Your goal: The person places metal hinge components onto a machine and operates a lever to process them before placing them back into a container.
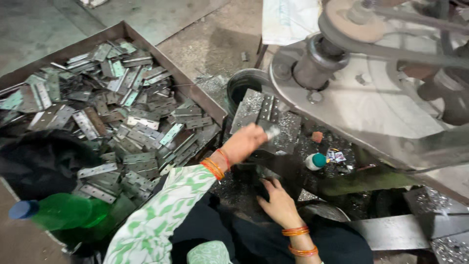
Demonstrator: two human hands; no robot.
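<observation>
The left hand (246, 142) reaches over the metal block (266, 120) under the machine (371, 98), fingers closed on a small shiny hinge piece (272, 131) at the block's near edge. The right hand (276, 195) rests lower among metal shavings, fingers loosely spread, holding nothing. A tray (195, 90) heaped with hinges (132, 122) lies to the left; a green bottle (63, 211) lies at its near corner.

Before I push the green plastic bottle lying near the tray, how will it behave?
The green bottle lies on its side, so it would probably roll. It looks like thin plastic, likely light and easy to dent. Its smooth wall may slip; the blue cap seems the firmer grip.
</observation>
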